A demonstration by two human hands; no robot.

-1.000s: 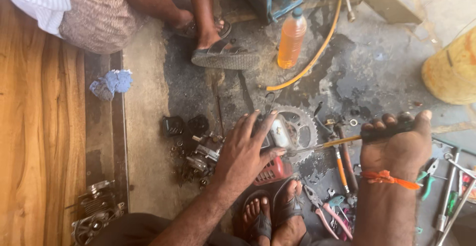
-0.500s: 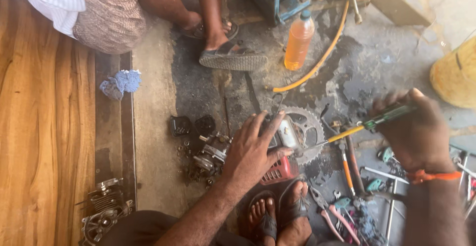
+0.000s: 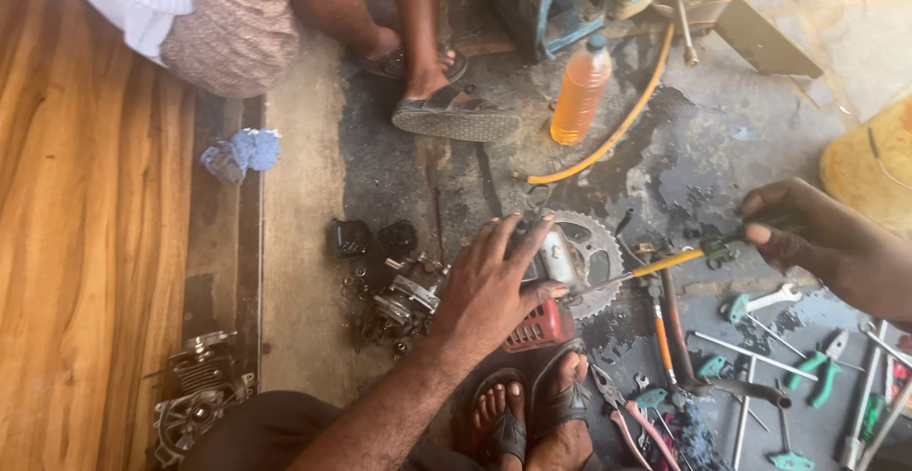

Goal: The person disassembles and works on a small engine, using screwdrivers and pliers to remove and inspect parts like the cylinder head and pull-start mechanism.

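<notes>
Sprocket (image 3: 587,254) lies flat on the floor (image 3: 304,243), left hand (image 3: 494,286) spread over its left edge, fingers apart. Right hand (image 3: 817,238), right of the sprocket, fingers clamped on a screwdriver (image 3: 655,267) whose tip reaches it. Bare floor left of the sprocket. Bottle (image 3: 579,91) of orange liquid stands above it.

My left hand (image 3: 494,286) lies flat on the engine part (image 3: 546,262) in the middle of the floor, with the sprocket (image 3: 591,243) just right of it and my feet (image 3: 532,419) below. My right hand (image 3: 817,238) sits further right, its screwdriver (image 3: 655,267) reaching left to the part, tools (image 3: 760,357) scattered beneath. The bottle (image 3: 579,91) stands behind, the carburettor (image 3: 404,295) left of my hand
</notes>
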